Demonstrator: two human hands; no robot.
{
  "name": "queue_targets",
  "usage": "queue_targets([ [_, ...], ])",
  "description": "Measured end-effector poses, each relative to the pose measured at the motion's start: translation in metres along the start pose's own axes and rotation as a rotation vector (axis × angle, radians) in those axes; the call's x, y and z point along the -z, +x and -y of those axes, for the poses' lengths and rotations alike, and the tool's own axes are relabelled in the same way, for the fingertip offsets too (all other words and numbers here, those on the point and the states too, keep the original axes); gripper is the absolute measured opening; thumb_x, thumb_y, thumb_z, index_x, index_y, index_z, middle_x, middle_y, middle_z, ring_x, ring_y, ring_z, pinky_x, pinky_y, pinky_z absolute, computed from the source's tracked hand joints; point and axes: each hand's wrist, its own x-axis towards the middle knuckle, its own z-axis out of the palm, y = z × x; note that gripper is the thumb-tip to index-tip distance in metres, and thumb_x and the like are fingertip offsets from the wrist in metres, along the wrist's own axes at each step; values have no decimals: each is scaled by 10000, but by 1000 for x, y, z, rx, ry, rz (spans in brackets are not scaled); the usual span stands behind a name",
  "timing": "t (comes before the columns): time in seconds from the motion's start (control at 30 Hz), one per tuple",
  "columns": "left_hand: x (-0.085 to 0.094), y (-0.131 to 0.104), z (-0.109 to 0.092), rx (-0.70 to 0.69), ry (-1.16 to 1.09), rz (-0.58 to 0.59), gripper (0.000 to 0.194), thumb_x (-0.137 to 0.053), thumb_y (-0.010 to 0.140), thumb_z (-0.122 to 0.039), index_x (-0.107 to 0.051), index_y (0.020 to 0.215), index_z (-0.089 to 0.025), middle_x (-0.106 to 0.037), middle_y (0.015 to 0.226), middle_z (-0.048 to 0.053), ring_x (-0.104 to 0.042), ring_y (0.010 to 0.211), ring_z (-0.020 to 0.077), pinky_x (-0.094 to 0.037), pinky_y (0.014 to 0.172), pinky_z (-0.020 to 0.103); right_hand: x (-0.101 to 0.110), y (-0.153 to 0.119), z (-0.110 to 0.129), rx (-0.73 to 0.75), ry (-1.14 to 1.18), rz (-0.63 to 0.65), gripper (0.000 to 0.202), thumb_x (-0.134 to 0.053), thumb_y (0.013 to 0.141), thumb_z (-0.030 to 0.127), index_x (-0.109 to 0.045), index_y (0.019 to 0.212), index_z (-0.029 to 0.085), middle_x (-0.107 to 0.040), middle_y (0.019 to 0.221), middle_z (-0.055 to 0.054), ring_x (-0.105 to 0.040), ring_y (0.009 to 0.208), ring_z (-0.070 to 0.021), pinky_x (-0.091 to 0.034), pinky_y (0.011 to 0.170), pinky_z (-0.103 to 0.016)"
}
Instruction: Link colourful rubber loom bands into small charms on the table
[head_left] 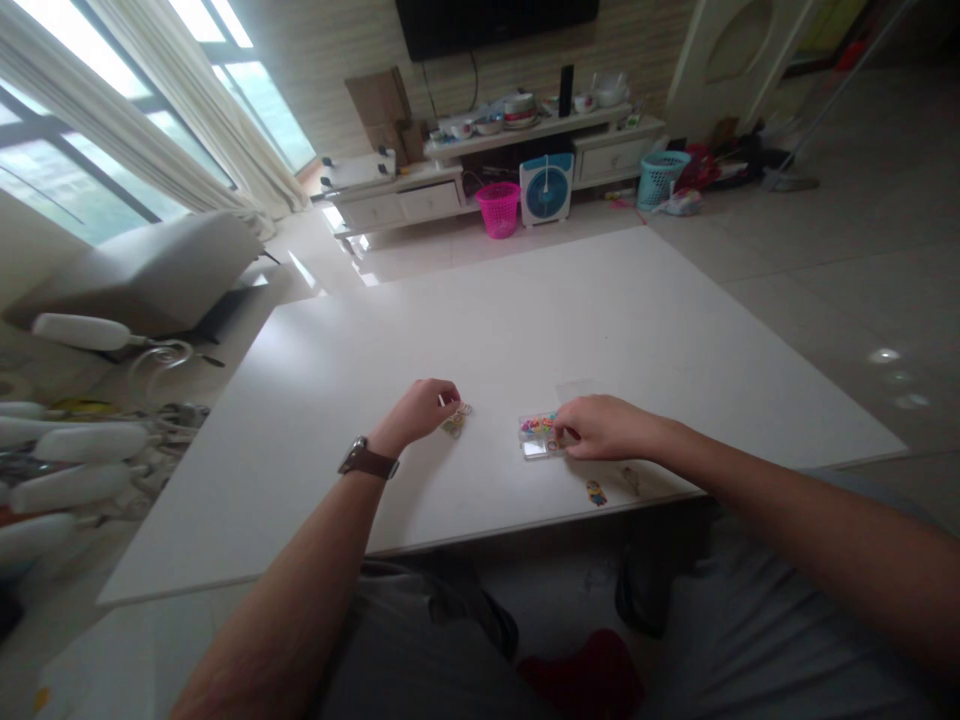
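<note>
Left hand (421, 410): Reached down to the table (487, 320), with curled fingertips close together at the trinket (454, 427). Could not be confirmed as gripping or merely touching.
Watch (355, 456): Sat on the left wrist, on a dark strap.
Trinket: Lay on the table just under the left fingertips. Appeared yellowish, with a ring at the edge; showed too small for finer detail.
Right hand (604, 425): Rested over the right part of the box (535, 450), with bent fingers turned down toward the compartments. Could not be judged as closed on anything, owing to hidden fingertips.
Box: Stood open on the table, clear and divided, to the right of the trinket and apart from it. Was found partly covered by the right hand.
Beads (536, 426): Lay in the rear of the box, in mixed bright colours.
Figure (596, 492): Lay flat by the table's near edge, yellow and blue.
Charm (631, 481): Lay just right of the figure, pale and blurred.
Fan (546, 190): Stood beyond the table, just beside the pink basket (499, 210).
Cabinet (431, 203): Bore dishes (519, 110) on top, below the TV (495, 22).
</note>
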Motion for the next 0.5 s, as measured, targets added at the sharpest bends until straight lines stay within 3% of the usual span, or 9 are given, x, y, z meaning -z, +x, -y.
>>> queue_targets([
  [0.13, 1, -1, -6, -6, 6, 3, 209, -568, 828, -286, -732, 797, -161, -687, 663, 30, -583, 611, 132, -411, 584, 233, 0, 1, 6, -53, -66, 33, 194, -589, 792, 292, -755, 864, 224, -726, 801, -71, -645, 715, -210, -289, 566, -276],
  [0.33, 0, -1, -7, -9, 9, 10, 207, -562, 826, -266, -740, 808, -161, -690, 668, 35, -590, 618, 136, -429, 612, 238, -1, 3, 12, 0, -110, -36, 294, -472, 894, 335, -735, 893, 204, -733, 833, -91, -633, 707, -198, -302, 602, -284],
  [0.5, -2, 0, -6, -18, 6, 21, 214, -552, 827, -274, -731, 801, -159, -697, 692, 39, -597, 625, 139, -418, 594, 237, -1, 1, 14, 15, -152, 58, 251, -547, 812, 328, -733, 910, 192, -732, 841, -104, -641, 722, -217, -317, 612, -279],
])
